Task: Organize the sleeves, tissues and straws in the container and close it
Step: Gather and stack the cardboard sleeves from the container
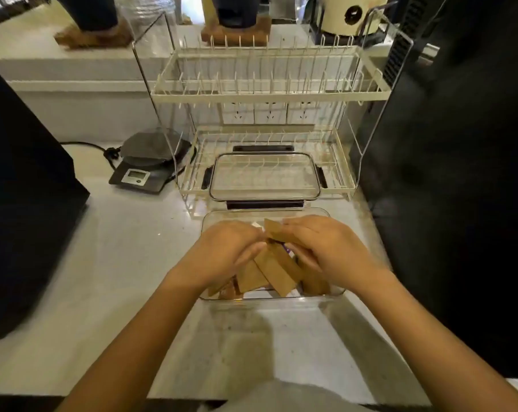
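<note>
I see both hands over the clear plastic container [281,301]: left hand [226,248] and right hand [320,248] pinching brown cardboard sleeves [277,270] (lid [265,176] off).

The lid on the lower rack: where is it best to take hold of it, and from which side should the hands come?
Probably by its two short ends. The lid lies flat on the dish rack's lower tier, with dark clips sticking out left and right. Come from the front and above, one hand per end; the upper tier blocks a straight-down reach.
</note>
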